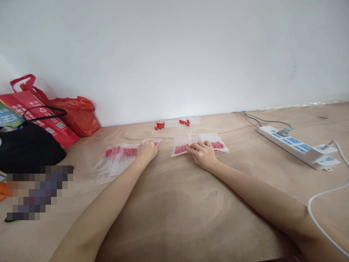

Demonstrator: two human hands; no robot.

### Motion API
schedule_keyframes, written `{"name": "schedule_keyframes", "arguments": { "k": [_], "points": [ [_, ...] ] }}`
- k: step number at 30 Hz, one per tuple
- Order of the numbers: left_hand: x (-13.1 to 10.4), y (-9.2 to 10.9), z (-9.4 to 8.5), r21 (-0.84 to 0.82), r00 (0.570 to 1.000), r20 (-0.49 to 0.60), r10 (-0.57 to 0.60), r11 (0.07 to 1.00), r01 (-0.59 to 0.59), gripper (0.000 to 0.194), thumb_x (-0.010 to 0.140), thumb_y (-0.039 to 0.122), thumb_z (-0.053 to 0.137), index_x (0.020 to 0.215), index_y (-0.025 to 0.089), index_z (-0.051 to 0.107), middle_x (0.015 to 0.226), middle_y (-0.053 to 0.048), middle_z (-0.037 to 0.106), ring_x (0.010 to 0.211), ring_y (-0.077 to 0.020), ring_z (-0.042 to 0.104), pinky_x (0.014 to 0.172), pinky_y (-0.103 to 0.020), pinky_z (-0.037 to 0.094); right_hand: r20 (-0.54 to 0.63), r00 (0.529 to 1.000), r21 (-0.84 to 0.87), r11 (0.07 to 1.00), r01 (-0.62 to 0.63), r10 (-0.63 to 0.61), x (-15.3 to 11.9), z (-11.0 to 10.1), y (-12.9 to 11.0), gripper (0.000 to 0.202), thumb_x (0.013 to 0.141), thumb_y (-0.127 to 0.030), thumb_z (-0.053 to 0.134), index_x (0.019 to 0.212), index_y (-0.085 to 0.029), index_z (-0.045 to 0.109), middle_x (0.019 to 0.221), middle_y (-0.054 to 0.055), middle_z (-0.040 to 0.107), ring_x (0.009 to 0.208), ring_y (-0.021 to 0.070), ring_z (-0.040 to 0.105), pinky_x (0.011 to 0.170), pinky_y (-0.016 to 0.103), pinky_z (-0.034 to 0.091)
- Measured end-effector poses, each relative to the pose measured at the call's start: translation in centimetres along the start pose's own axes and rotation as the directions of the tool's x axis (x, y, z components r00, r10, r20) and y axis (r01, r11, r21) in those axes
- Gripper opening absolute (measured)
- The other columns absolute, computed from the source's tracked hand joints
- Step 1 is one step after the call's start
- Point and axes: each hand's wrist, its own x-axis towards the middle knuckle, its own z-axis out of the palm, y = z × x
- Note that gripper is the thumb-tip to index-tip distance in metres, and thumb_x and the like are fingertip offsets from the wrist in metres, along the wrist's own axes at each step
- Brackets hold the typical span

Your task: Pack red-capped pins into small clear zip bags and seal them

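Note:
Clear plastic bags [117,163] with several red pieces [130,151] lie left of centre on the wooden table. My left hand [147,150] is closed at their right end, over a bag with red in it; what its fingers grip is too small to make out. Right of it, more clear bags [201,138] lie in an overlapping row, red pieces along their near edge. My right hand [203,154] rests on this row with its fingers bent and somewhat apart, touching the bags. Loose red pieces [159,126] and a second small red group [184,122] sit farther back near the wall.
A white power strip [294,145] with plugs and cables lies on the right, and a white cable [313,203] runs past my right forearm. Red bags [79,116], a black bag [29,147] and a blurred-out object [40,194] are on the left. A pale wall stands behind.

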Motion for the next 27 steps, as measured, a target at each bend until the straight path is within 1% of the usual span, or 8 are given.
{"name": "schedule_keyframes", "arguments": {
  "k": [6, 9, 15, 19, 21, 22, 25, 27],
  "points": [
    [-0.3, 0.6, 0.1, 0.024, 0.999, -0.009, 0.052, 0.998, -0.052, 0.029, 0.08, 0.017, 0.031, 0.099, 0.011, 0.053, 0.091, -0.016, 0.059, 0.083, -0.0291, 0.058, 0.065, -0.037, 0.044, -0.071, 0.972, 0.096, 0.968, 0.23, -0.224, 1.6, 1.2, -0.7, 0.031, 0.082, -0.004, 0.029, 0.091, -0.011, 0.058, 0.104, 0.01, 0.056, 0.084, 0.0135, 0.05, 0.075, 0.025, 0.038],
    [-0.4, 0.6, 0.1, 0.023, 0.998, -0.02, 0.052, 0.998, -0.052, 0.029, 0.082, 0.016, 0.028, 0.099, 0.013, 0.052, 0.092, -0.015, 0.059, 0.081, -0.0289, 0.058, 0.064, -0.037, 0.044, -0.103, 0.962, 0.05, 0.964, 0.26, -0.254, 1.7, 1.1, -0.4, 0.03, 0.084, -0.007, 0.028, 0.091, -0.011, 0.057, 0.106, 0.011, 0.056, 0.087, 0.0149, 0.05, 0.079, 0.027, 0.039],
    [-1.1, 1.2, -0.2, 0.001, 0.996, -0.044, 0.077, 0.997, -0.077, 0.028, 0.086, 0.02, 0.026, 0.102, 0.015, 0.049, 0.094, -0.013, 0.059, 0.08, -0.0268, 0.059, 0.064, -0.035, 0.044, 0.001, 0.998, -0.026, 0.998, 0.064, -0.064, 0.3, -0.2, 1.1, 0.027, 0.076, -0.003, 0.034, 0.085, -0.011, 0.058, 0.104, 0.01, 0.057, 0.081, 0.0157, 0.05, 0.077, 0.03, 0.034],
    [-2.5, 2.4, -0.3, -0.081, 0.972, -0.121, 0.2, 0.974, -0.211, 0.03, 0.088, 0.028, 0.025, 0.102, 0.017, 0.049, 0.088, -0.01, 0.061, 0.077, -0.0243, 0.061, 0.064, -0.033, 0.045, 0.063, 0.997, -0.09, 0.995, -0.047, 0.053, -0.2, -1.9, 1.3, 0.016, 0.073, -0.012, 0.042, 0.075, -0.015, 0.058, 0.088, 0.006, 0.061, 0.083, 0.0189, 0.047, 0.079, 0.038, 0.023],
    [-3.4, 2.7, 0.0, -0.153, 0.935, -0.18, 0.305, 0.93, -0.333, 0.029, 0.088, 0.03, 0.027, 0.1, 0.018, 0.051, 0.089, -0.008, 0.062, 0.077, -0.0217, 0.061, 0.064, -0.03, 0.046, 0.051, 0.997, -0.084, 0.995, -0.061, 0.065, -0.2, -2.5, 1.0, 0.016, 0.073, -0.017, 0.043, 0.079, -0.016, 0.058, 0.088, 0.006, 0.061, 0.083, 0.0192, 0.045, 0.078, 0.039, 0.02],
    [-3.7, 2.7, 0.1, -0.197, 0.901, -0.223, 0.372, 0.888, -0.415, 0.029, 0.088, 0.031, 0.028, 0.098, 0.018, 0.052, 0.091, -0.007, 0.062, 0.079, -0.0202, 0.061, 0.066, -0.029, 0.046, 0.043, 0.998, -0.066, 0.997, -0.049, 0.052, -0.2, -2.7, 0.7, 0.018, 0.074, -0.019, 0.043, 0.084, -0.017, 0.058, 0.09, 0.006, 0.06, 0.083, 0.019, 0.045, 0.077, 0.038, 0.02],
    [-4.3, 2.0, 0.5, -0.326, 0.738, -0.366, 0.567, 0.665, -0.672, 0.026, 0.088, 0.029, 0.031, 0.098, 0.019, 0.053, 0.097, -0.004, 0.063, 0.088, -0.0149, 0.06, 0.076, -0.025, 0.047, 0.06, 0.997, 0.02, 0.999, 0.043, -0.044, -0.2, -2.9, -0.1, 0.028, 0.073, -0.022, 0.045, 0.099, -0.019, 0.055, 0.096, 0.005, 0.058, 0.085, 0.0188, 0.043, 0.076, 0.037, 0.019],
    [-4.2, 1.1, 0.7, -0.377, 0.637, -0.424, 0.643, 0.514, -0.77, 0.024, 0.088, 0.027, 0.034, 0.098, 0.019, 0.054, 0.101, -0.003, 0.062, 0.093, -0.0127, 0.058, 0.081, -0.024, 0.046, 0.089, 0.991, 0.072, 0.993, 0.09, -0.097, -0.2, -2.6, -0.5, 0.033, 0.073, -0.022, 0.046, 0.106, -0.021, 0.052, 0.1, 0.005, 0.057, 0.089, 0.0192, 0.043, 0.078, 0.038, 0.019]
  ]
}}
